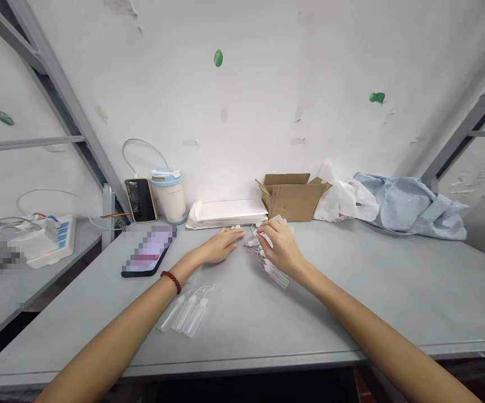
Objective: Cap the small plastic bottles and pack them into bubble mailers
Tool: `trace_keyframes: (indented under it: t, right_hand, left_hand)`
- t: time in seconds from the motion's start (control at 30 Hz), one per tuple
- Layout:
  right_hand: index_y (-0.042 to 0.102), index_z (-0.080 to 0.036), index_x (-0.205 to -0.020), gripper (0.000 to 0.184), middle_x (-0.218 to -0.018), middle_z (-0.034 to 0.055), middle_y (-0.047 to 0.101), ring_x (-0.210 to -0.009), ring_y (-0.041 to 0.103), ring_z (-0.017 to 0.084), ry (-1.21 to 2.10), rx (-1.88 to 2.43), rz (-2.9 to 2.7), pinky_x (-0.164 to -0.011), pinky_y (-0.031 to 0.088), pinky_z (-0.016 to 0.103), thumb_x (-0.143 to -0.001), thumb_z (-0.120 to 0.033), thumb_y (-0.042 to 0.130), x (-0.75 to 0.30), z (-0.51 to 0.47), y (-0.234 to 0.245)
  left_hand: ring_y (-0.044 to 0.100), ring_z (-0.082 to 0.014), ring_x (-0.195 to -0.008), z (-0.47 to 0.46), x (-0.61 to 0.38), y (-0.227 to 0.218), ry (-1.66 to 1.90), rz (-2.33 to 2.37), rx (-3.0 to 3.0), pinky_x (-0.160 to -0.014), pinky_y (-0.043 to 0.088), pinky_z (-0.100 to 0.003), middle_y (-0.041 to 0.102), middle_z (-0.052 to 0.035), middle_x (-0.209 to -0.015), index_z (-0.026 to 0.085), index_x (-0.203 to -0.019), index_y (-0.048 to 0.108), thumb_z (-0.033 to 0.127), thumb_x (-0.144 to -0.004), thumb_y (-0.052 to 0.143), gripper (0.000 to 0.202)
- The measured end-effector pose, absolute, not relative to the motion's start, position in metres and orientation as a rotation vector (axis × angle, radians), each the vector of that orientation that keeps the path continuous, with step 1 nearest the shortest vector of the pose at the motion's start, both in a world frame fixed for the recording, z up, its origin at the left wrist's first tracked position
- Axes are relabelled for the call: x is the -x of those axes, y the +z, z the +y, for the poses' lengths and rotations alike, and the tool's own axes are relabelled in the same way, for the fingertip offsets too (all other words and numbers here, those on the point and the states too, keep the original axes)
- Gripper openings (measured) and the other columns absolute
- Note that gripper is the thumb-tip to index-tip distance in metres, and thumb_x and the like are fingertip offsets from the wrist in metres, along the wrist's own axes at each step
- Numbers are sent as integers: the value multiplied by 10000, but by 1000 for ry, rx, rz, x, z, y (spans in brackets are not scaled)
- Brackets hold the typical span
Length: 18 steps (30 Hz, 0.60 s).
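Note:
My left hand (216,246) lies low over the table with its fingers stretched out, pointing right. A small white piece shows just beyond its fingertips. My right hand (282,249) is bent over a pile of small clear plastic bottles (276,275) with white caps and thin tubes. Its thumb and forefinger are drawn together at the pile's left side; whatever is between them is too small to make out. Several more clear bottles (190,314) with thin tubes lie side by side, below my left wrist. Another clear piece is partly hidden behind that wrist.
A phone (150,252) lies at the left, and another phone (141,200) leans by a blue-lidded cup (169,196). Along the wall are white envelopes (229,210), an open cardboard box (293,201), a white plastic bag (345,196) and blue cloth (414,207). A power strip (53,246) sits far left.

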State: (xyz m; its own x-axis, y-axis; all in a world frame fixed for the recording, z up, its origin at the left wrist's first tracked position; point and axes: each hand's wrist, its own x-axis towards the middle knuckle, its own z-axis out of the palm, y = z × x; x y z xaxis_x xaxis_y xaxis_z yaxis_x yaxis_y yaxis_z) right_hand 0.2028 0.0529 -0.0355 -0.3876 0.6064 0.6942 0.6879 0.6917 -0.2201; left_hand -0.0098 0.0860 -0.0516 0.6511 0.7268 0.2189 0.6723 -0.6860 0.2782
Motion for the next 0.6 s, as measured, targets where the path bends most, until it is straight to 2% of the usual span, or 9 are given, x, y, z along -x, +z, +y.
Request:
trace_keyframes:
  t: [0.2,0.37,0.6]
  right_hand:
    - [579,-182,-891,134,-923,88,604,-894,510,211,-113,901,-2181,-736,397,349,-874,-180,446,-193,41,-36]
    - [565,-179,-889,132,-928,87,611,-865,498,204,-115,789,-2292,-718,388,342,-871,-158,436,-182,29,-38]
    - [554,-169,-892,107,-942,91,610,-859,514,201,-92,718,-2401,-722,394,338,-860,-160,452,-161,15,-35]
  left_hand:
    - [537,-199,-1047,82,6,-48,548,1072,-2657,-927,413,-344,601,-88,-1106,179,-1034,605,183,-861,439,240]
    - [558,-194,-874,81,5,-47,576,1190,-2585,-775,447,-310,598,-73,-943,162,-881,597,209,-835,446,165]
    - [512,-168,-630,80,13,-35,553,1303,-2505,-572,378,-262,570,-20,-652,163,-619,532,251,-721,531,135]
